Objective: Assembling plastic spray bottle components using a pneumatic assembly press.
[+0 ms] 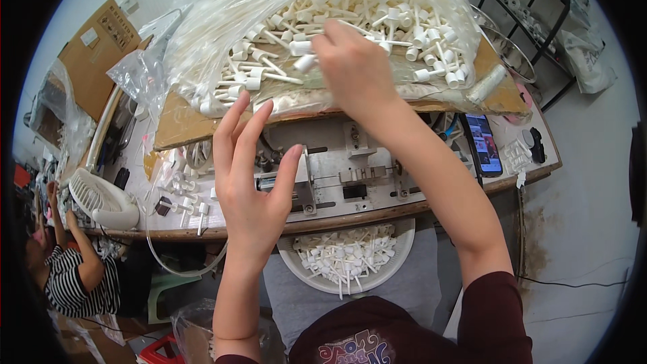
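left hand (253, 192), fingers spread apart, near side of cardboard board (176, 127); right hand (356, 66), fingers bunched above it, grip unclear. white caps (253, 83) could spill off its edge if nudged.

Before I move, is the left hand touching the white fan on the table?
Apart. The head view shows a plain gap between the left hand and the white fan, with loose white pieces in it.

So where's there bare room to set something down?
Bare: the cardboard corner left of the plastic bag; the floor right of the bench, nearer than the black shelf. Crowded: the bag, heaped with white pieces, and the basin.
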`<state>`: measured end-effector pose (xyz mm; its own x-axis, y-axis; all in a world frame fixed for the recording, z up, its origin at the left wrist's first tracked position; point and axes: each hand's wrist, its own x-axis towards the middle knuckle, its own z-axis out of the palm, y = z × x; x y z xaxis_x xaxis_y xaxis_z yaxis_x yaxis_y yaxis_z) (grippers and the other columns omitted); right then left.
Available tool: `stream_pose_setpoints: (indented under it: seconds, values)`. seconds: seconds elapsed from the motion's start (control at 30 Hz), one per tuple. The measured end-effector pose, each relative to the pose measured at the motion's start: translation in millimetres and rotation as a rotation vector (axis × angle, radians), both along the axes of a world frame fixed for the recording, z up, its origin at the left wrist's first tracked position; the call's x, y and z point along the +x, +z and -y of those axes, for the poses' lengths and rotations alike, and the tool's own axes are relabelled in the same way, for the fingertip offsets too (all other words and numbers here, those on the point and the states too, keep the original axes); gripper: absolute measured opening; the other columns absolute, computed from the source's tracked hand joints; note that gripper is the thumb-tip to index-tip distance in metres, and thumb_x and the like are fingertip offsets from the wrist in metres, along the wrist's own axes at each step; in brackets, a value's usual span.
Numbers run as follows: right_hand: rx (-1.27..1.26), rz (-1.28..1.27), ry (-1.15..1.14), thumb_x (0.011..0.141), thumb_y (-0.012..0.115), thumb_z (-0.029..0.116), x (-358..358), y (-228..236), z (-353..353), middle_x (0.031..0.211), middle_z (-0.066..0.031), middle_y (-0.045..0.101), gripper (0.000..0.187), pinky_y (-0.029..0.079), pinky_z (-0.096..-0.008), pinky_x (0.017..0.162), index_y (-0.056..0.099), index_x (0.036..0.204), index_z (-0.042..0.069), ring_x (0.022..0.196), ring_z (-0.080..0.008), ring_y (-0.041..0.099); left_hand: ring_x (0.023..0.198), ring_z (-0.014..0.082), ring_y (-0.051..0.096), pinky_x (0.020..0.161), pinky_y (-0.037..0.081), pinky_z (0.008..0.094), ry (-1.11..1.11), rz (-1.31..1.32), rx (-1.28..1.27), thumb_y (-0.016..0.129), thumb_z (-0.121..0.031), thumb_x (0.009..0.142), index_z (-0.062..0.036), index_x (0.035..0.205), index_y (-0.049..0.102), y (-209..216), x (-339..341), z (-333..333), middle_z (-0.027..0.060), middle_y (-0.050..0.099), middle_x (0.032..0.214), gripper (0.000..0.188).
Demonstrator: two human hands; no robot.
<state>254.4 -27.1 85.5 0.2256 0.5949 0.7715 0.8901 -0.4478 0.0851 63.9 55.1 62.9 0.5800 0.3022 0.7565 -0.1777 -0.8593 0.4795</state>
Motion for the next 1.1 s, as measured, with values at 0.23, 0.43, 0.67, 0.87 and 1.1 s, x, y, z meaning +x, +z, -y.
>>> stream_pose_setpoints:
  seconds: [0.23, 0.43, 0.67, 0.87, 1.1]
  values:
    - [0.188, 0.286, 0.326, 0.066, 0.07, 0.005, -22, -11, 49, 0.094, -0.009, 0.064, 0.033, 0.055, -0.0319, 0.061, 0.067, 0.098, -0.002, 0.077, -0.0231, 0.065, 0.104, 0.0168, 0.067, 0.084, 0.058, 0.029, -0.422, -0.045, -0.687, 0.061, 0.002, 0.096, 0.0017, 0.139, 0.055, -8, 16, 14, 0.0141, 0.062, 0.127, 0.043]
    - [0.176, 0.312, 0.373, 0.066, 0.069, 0.008, -60, -29, 88, 0.099, -0.0145, 0.067, 0.033, 0.054, -0.0283, 0.058, 0.071, 0.095, -0.006, 0.072, -0.0192, 0.065, 0.094, 0.0158, 0.069, 0.078, 0.06, 0.0272, -0.478, -0.096, -0.64, 0.075, 0.007, 0.082, 0.0004, 0.127, 0.066, -10, -4, 41, 0.0126, 0.069, 0.11, 0.047]
    - [0.361, 0.117, 0.256, 0.076, 0.076, -0.006, -64, -45, 114, 0.099, -0.0132, 0.066, 0.026, 0.053, -0.0279, 0.059, 0.074, 0.102, -0.005, 0.075, -0.0229, 0.066, 0.083, 0.0211, 0.07, 0.068, 0.057, 0.0302, -0.28, -0.105, -0.12, 0.081, 0.001, 0.073, -0.0013, 0.104, 0.073, -30, -28, 52, 0.0126, 0.069, 0.107, 0.032]
    - [0.675, -0.59, 0.183, 0.086, 0.072, -0.007, -82, -61, 137, 0.114, -0.0099, 0.058, 0.022, 0.056, -0.0244, 0.064, 0.073, 0.107, -0.002, 0.087, -0.0126, 0.063, 0.078, 0.0227, 0.069, 0.068, 0.055, 0.0309, -0.196, -0.293, 0.049, 0.08, -0.005, 0.072, -0.0005, 0.099, 0.073, -75, -31, 54, 0.0121, 0.07, 0.122, 0.029]
    - [0.754, -1.023, 0.279, 0.089, 0.065, -0.01, -100, -57, 148, 0.125, -0.0173, 0.06, 0.027, 0.059, -0.0247, 0.07, 0.064, 0.116, -0.005, 0.095, -0.0156, 0.065, 0.07, 0.0183, 0.068, 0.06, 0.05, 0.0295, -0.159, -0.365, 0.315, 0.079, -0.009, 0.072, -0.0033, 0.1, 0.073, -75, -14, 57, 0.0086, 0.071, 0.12, 0.029]
